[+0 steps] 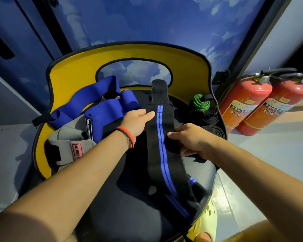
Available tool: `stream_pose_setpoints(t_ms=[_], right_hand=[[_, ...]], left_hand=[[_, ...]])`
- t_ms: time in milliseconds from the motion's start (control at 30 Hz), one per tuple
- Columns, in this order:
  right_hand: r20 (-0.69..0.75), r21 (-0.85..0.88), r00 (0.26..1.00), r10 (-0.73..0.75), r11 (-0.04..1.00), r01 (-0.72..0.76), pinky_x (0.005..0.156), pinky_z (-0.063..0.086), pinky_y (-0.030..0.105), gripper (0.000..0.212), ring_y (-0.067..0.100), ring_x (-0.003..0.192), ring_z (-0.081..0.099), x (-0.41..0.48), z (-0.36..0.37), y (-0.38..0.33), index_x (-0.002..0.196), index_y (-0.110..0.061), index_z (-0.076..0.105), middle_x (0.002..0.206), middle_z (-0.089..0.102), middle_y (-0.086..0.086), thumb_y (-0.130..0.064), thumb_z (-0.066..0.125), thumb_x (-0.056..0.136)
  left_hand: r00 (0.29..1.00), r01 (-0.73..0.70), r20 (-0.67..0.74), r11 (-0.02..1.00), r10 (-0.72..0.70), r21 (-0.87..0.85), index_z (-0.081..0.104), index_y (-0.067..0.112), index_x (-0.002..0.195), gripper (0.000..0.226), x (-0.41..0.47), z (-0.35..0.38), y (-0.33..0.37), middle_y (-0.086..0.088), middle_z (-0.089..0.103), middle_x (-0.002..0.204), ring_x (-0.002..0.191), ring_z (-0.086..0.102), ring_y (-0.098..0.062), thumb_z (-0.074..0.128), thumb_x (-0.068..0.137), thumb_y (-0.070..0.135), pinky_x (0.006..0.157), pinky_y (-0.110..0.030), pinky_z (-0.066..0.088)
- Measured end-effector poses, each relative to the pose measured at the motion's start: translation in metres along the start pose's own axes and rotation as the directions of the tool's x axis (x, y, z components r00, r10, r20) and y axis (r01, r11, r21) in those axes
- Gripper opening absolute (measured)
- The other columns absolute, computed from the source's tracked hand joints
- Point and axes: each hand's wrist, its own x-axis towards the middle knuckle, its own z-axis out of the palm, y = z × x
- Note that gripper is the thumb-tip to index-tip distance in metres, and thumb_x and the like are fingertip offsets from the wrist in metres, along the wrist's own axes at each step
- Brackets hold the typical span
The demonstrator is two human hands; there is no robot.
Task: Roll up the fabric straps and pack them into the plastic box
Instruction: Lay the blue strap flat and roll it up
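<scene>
Centrally, your two hands hold one black strap [161,154] with a blue stripe, stretched lengthwise above the dark seat of one chair [73,75] with a yellow back. Your left hand [136,121] pinches the strap's left edge, thumb on top, with the other fingers hidden under the cloth. Your right hand [191,138] grips the right edge, thumb laid across the strap and fingers curled round a bunched black fold.

Toward the bottom of the view a second striped length shows beneath the first. You cannot tell whether it is the same strap doubled back or another one.

Blue straps [98,95] lie tangled at the seat's back left; their number is hard to make out. Just in front of them lies one gray wrap [65,137] with a pink label. At the seat's right edge sit one green roll [199,103] and, near it, what look like two black rolls [211,117], dim in shadow.

Two red fire extinguishers [245,102] lean side by side on the floor at right, their printed labels too small to read. One pale yellow shoe [210,217] is partly cut off by the seat.
</scene>
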Motion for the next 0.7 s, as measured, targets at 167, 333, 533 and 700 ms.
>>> stream_pose_setpoints(t_ms=[167,333,533,700], right_hand=[[-0.092,-0.13,0.995,-0.026,0.991,0.014,0.059,0.055,0.032,0.008,0.028,0.065,0.075,0.028,0.013,0.018,0.096,-0.01,0.063,0.083,0.075,0.017,-0.018,0.063,0.099],[-0.218,-0.317,0.971,-0.102,0.948,0.028,0.077,0.06,0.049,0.035,0.03,0.075,0.073,0.045,0.024,0.028,0.113,-0.022,0.043,0.087,0.071,0.007,-0.025,0.068,0.09],[-0.315,-0.35,0.931,-0.187,0.934,0.07,0.08,0.056,0.042,0.025,0.026,0.087,0.063,0.054,0.029,0.027,0.11,-0.021,0.05,0.106,0.068,0.008,-0.022,0.066,0.091],[-0.373,-0.312,0.897,-0.236,0.943,0.118,0.091,0.051,0.036,0.026,0.029,0.11,0.063,0.063,0.032,0.023,0.12,-0.015,0.067,0.121,0.068,0.009,-0.014,0.06,0.096]], left_hand=[[0.998,0.035,-0.045,0.995,-0.031,0.095,0.072,0.008,0.087,0.018,0.012,0.004,-0.011,-0.01,0.074,0.091,0.091,0.069,-0.03,0.068,0.093,0.025,0.093,-0.052,0.057],[0.98,0.08,-0.191,0.991,-0.059,0.11,0.067,0.022,0.1,0.017,0.023,0.01,-0.02,-0.003,0.069,0.089,0.08,0.065,-0.021,0.073,0.088,0.013,0.081,-0.039,0.06],[0.991,0.031,-0.132,0.976,-0.002,0.214,0.069,0.024,0.096,0.028,0.03,0.009,-0.03,-0.002,0.068,0.108,0.11,0.065,-0.024,0.071,0.085,-0.001,0.095,-0.036,0.052],[0.996,-0.039,-0.053,0.858,0.077,0.512,0.065,0.028,0.13,0.043,0.029,0.008,-0.032,-0.001,0.042,0.146,0.131,0.047,-0.022,0.069,0.089,0.014,0.107,-0.027,0.038]])
